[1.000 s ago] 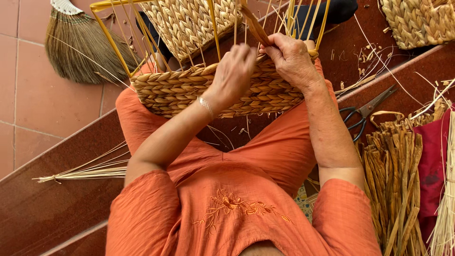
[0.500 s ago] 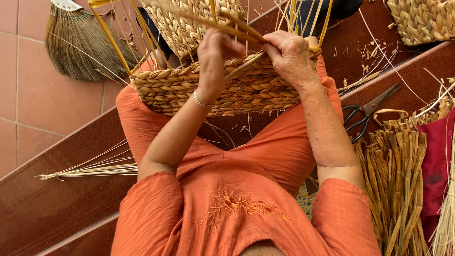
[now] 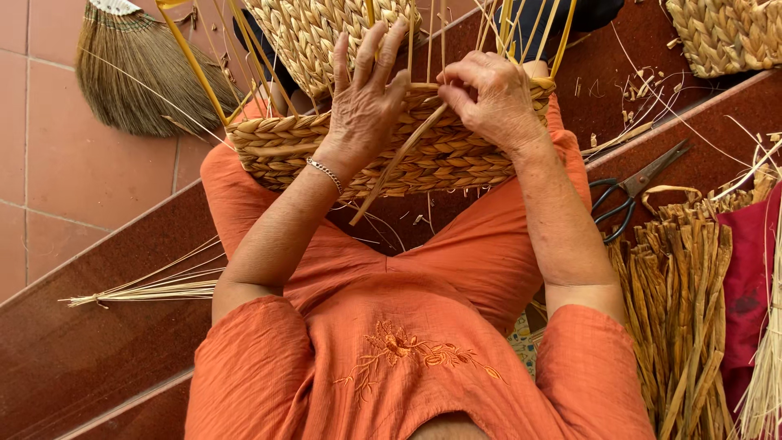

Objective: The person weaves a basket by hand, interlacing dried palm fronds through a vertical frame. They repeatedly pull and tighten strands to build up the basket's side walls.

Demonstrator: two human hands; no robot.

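Basket [image 3: 423, 151] rests on my lap so both hands reach it; left hand [image 3: 366, 102] presses it with fingers spread, right hand [image 3: 489, 98] pinches a straw strand [image 3: 399, 163] tight.

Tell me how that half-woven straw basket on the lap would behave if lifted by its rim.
The half-woven straw basket probably feels light for its size, being dried plaited fibre around an open hollow. The braided wall likely flexes a little, not floppy. Its thin yellow upright stakes stand loose above the rim and would probably sway or snag; the right hand pinches a strand there.
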